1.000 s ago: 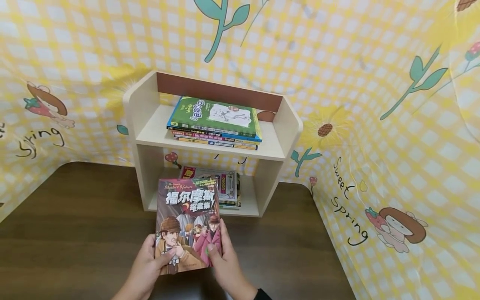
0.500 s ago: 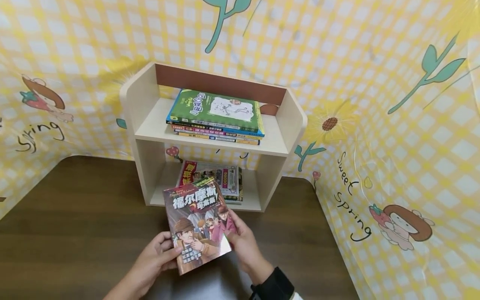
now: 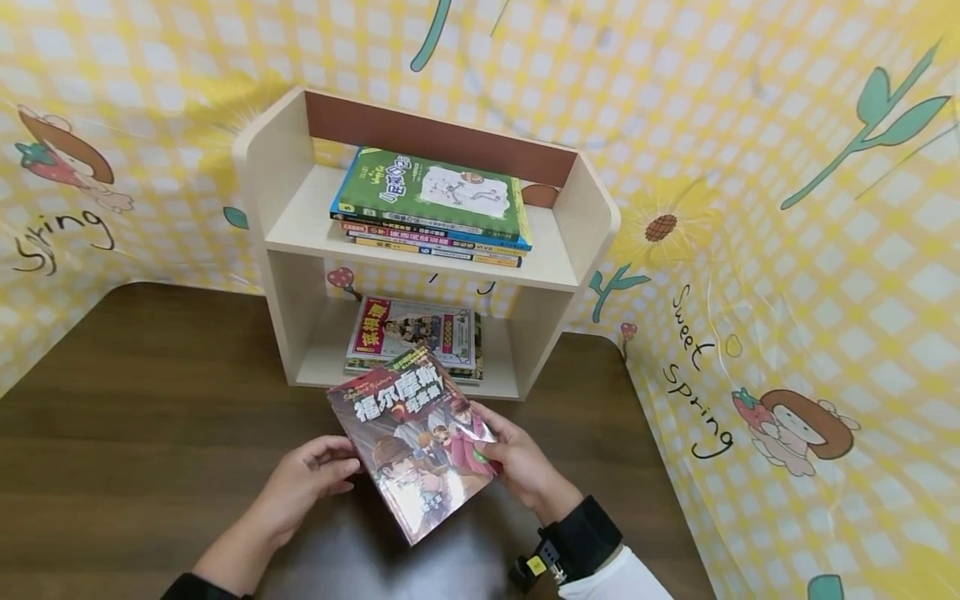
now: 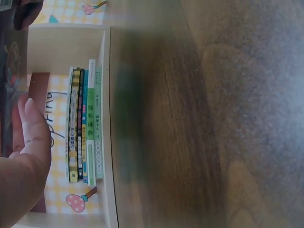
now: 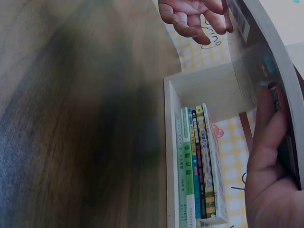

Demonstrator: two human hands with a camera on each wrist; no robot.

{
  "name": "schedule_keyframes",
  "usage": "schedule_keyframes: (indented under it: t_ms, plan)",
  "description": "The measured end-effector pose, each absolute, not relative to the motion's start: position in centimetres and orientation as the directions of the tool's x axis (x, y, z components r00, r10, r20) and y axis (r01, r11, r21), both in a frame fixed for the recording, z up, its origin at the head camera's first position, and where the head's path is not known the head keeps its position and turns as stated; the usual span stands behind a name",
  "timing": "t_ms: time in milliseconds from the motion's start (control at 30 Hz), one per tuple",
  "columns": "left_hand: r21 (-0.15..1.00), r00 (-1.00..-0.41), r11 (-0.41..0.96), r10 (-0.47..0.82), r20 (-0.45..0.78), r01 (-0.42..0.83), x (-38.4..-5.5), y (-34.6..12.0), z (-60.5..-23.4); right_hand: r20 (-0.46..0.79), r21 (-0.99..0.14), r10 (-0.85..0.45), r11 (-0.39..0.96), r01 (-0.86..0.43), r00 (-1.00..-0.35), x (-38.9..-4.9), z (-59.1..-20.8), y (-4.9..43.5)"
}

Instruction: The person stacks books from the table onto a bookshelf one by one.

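A paperback book [image 3: 412, 425] with a detective in a brown cap on its glossy cover is held tilted in front of the shelf. My right hand [image 3: 528, 467] grips its right edge, thumb on the cover and fingers behind, as the right wrist view shows of the fingers [image 5: 268, 137] on the back cover. Beside the book's left edge is my left hand [image 3: 300, 487], its fingers loosely bent and the tips right at the edge. In the right wrist view these left fingers [image 5: 190, 21] hold nothing.
Behind the book stands a two-tier cream shelf [image 3: 281, 317] on a dark wooden table [image 3: 150, 433]. A green book [image 3: 435, 196] tops the upper stack; another stack [image 3: 420, 333] lies on the lower tier. Yellow checked cloth [image 3: 787, 275] encloses the back and sides.
The book has turned with its lower end swinging right, and moved slightly right with my right hand. My left hand has loosened from its left edge. The shelf sits higher in view.
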State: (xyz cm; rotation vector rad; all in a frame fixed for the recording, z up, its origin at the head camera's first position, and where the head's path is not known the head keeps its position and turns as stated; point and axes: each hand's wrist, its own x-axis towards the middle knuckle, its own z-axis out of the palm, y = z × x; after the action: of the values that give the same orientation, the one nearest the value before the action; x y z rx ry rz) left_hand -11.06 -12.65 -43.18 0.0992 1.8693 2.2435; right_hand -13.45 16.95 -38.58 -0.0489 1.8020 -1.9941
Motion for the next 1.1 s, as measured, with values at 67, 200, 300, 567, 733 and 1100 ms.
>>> schedule_keyframes:
  t_ms: [67,200,300,567,733,1100]
  plan:
    - [0.975,-0.976,-0.181,0.196,-0.092,-0.129,-11.2,-12.5,-43.1,-0.275,-0.948,-0.367,-0.051,0.314,-0.889,-13.5,-38.3,17.1]
    - [0.978,-0.978,-0.155,0.174,-0.115,-0.142,-11.4,-12.7,-42.8,-0.284,-0.944,-0.407,-0.040,0.328,-0.868,-13.8,-37.9,17.4]
    - [0.983,-0.976,-0.111,0.182,-0.122,-0.144,-11.5,-13.1,-42.6,-0.289,-0.944,-0.439,-0.017,0.329,-0.851,-14.0,-37.5,17.6]
    - [1.000,-0.974,-0.016,0.228,0.015,0.012,-12.0,-14.8,-41.6,-0.282,-0.948,-0.555,0.035,0.317,-0.783,-14.6,-37.0,18.4]
    - [0.965,-0.915,0.110,0.357,0.187,0.240,-11.8,-15.7,-41.1,-0.280,-0.948,-0.621,0.058,0.314,-0.732,-14.6,-37.2,18.8]
    - [0.946,-0.834,0.140,0.522,0.180,0.293,-11.1,-15.2,-40.3,-0.248,-0.959,-0.684,0.071,0.276,-0.686,-14.9,-36.9,19.7]
